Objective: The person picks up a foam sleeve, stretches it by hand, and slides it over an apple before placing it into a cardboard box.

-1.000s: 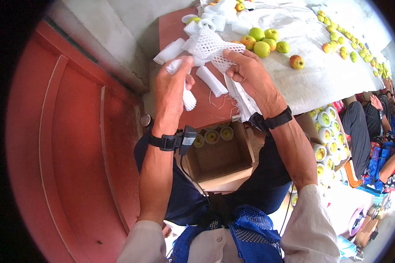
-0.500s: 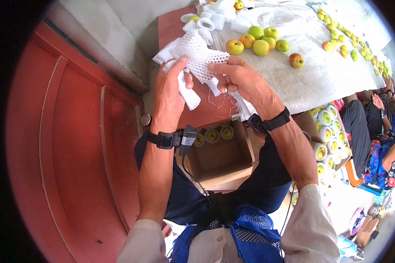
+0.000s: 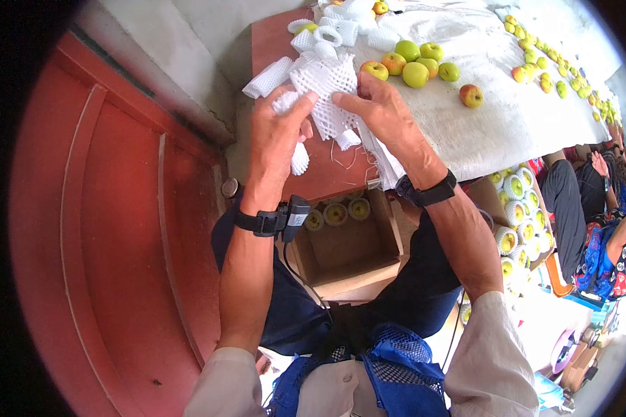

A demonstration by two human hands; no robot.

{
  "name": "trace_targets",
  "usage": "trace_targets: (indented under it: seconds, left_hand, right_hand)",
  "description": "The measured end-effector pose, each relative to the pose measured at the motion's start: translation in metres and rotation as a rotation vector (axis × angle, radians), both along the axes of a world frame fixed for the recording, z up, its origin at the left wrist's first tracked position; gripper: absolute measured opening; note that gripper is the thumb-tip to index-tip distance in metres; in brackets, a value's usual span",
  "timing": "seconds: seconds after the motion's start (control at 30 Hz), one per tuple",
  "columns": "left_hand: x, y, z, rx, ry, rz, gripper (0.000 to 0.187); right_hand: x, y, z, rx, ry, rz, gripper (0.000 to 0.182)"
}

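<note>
A white foam net is stretched between my two hands above the red tabletop. My left hand pinches its left side, with more white foam partly hidden behind the fingers. On the right side, my right hand grips the net between thumb and fingers. Another foam sleeve lies just beyond my left hand. Several loose apples rest on the white cloth, right of and beyond my right hand.
Below the table edge is a cardboard box with a few foam-wrapped apples. Another box of wrapped apples stands at right. A red door is at left. Other people sit at the far right.
My right hand has shifted slightly up and its fingers have moved along the net. The net is gathered more narrowly between my hands, and my left hand has turned slightly inward.
</note>
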State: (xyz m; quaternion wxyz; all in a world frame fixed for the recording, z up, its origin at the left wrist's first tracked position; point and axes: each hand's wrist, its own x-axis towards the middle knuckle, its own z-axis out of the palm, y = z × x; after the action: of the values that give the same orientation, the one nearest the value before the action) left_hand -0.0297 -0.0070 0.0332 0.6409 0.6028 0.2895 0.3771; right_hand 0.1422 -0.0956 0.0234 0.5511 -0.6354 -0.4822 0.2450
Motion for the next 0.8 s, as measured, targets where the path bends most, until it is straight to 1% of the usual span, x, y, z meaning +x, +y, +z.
trace_targets:
  seconds: [0.03, 0.07, 0.1, 0.13, 0.23, 0.3, 0.47, 0.53, 0.7, 0.8]
  left_hand:
    - [0.001, -0.002, 0.000, 0.019, 0.008, 0.005, 0.032]
    - [0.003, -0.002, 0.000, 0.019, 0.008, 0.004, 0.032]
    - [0.004, -0.003, -0.002, 0.080, 0.048, -0.001, 0.035]
    - [0.005, -0.003, -0.003, 0.140, 0.087, -0.006, 0.038]
    - [0.007, -0.001, -0.010, 0.201, 0.117, 0.013, 0.040]
    - [0.008, -0.002, -0.011, 0.205, 0.117, 0.018, 0.040]
    - [0.009, -0.004, -0.009, 0.156, 0.149, 0.054, 0.038]
    - [0.009, -0.001, -0.013, 0.157, 0.018, 0.075, 0.024]
    - [0.004, 0.001, -0.007, 0.085, 0.009, 0.005, 0.024]
    - [0.001, -0.002, -0.001, 0.022, -0.007, -0.035, 0.024]
  right_hand:
    - [-0.001, 0.001, -0.003, 0.000, -0.001, -0.001, 0.045]
    - [-0.002, 0.004, -0.009, 0.005, -0.045, -0.068, 0.041]
    - [-0.005, 0.006, -0.011, 0.011, -0.088, -0.134, 0.038]
    - [-0.005, 0.007, -0.012, 0.011, -0.088, -0.134, 0.038]
    - [-0.011, 0.005, -0.014, -0.009, -0.136, -0.181, 0.035]
    - [-0.019, 0.004, -0.013, 0.104, -0.313, -0.305, 0.034]
    - [-0.027, 0.002, -0.013, 0.131, -0.398, -0.261, 0.038]
    - [-0.029, 0.001, -0.012, 0.155, -0.410, -0.239, 0.038]
    - [-0.030, -0.002, -0.008, 0.117, -0.425, -0.200, 0.040]
    - [-0.026, 0.001, -0.014, 0.144, -0.388, -0.198, 0.039]
